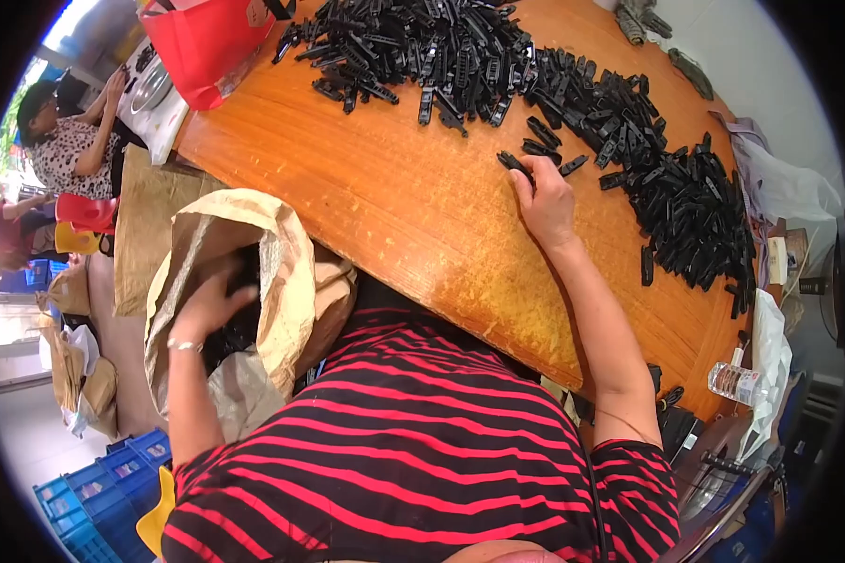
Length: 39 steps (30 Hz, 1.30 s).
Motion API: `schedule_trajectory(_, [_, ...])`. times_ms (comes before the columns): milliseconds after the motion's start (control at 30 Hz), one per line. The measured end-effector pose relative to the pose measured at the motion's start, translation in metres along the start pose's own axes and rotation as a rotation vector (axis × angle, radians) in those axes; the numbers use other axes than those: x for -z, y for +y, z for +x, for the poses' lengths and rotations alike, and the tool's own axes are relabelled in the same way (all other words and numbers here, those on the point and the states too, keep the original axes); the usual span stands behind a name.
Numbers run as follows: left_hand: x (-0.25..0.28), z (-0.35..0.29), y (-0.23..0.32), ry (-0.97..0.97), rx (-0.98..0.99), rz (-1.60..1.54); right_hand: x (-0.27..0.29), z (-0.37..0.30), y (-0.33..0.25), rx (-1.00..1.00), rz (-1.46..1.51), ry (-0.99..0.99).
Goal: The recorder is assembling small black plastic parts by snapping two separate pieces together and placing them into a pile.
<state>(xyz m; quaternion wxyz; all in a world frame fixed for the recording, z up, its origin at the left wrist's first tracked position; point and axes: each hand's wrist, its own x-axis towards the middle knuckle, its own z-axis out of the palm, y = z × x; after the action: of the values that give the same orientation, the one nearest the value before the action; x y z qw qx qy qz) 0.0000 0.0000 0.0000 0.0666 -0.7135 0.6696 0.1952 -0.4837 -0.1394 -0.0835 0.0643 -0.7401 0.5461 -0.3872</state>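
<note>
My right hand [547, 205] rests over the wooden table [394, 206], its thumb and fingers closed on a small, long black plastic piece [512, 163]. A few more loose black pieces [541, 133] lie just beyond the fingertips. My left hand [208, 305] reaches into the mouth of a brown paper sack [291, 324] left of the table edge. Its thumb stands apart from the fingers and nothing shows in it, though the fingers are slightly blurred. Dark pieces [223, 345] lie inside the sack, partly hidden by its wall and my arm.
Heaps of black plastic pieces [441, 56] spread over the far side and right [690, 216] of the table. A red bag [202, 47] stands at the far left corner, a clear bottle [730, 382] at the right. Blue crates [113, 488] are at lower left. Another person [70, 141] sits farther left.
</note>
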Motion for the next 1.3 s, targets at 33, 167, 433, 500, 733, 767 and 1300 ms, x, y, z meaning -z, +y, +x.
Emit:
schedule_trajectory(33, [0.026,-0.011,0.013,-0.174,-0.056,-0.084,0.000,-0.001,0.002,-0.024,0.033,0.015])
schedule_trajectory(167, [0.122,-0.028,0.098,-0.179,-0.345,-0.556,-0.002,0.000,0.002,0.005,0.025,0.077])
schedule_trajectory(433, [0.107,0.149,0.212,0.166,-0.733,-0.419,0.000,0.000,-0.007,0.051,-0.046,0.018])
schedule_trajectory(500, [0.076,0.196,0.232,0.268,-0.689,-0.223,-0.001,0.001,-0.008,0.068,-0.049,0.038])
schedule_trajectory(733, [0.004,0.255,0.253,0.416,-0.560,-0.180,0.001,-0.003,-0.008,0.054,-0.095,0.013])
schedule_trajectory(767, [0.000,0.255,0.252,0.435,-0.559,-0.201,0.001,-0.002,-0.009,0.057,-0.098,0.013])
schedule_trajectory(1300, [-0.013,0.163,0.243,-0.376,-0.313,-1.750,-0.013,0.000,-0.061,-0.121,0.189,0.021])
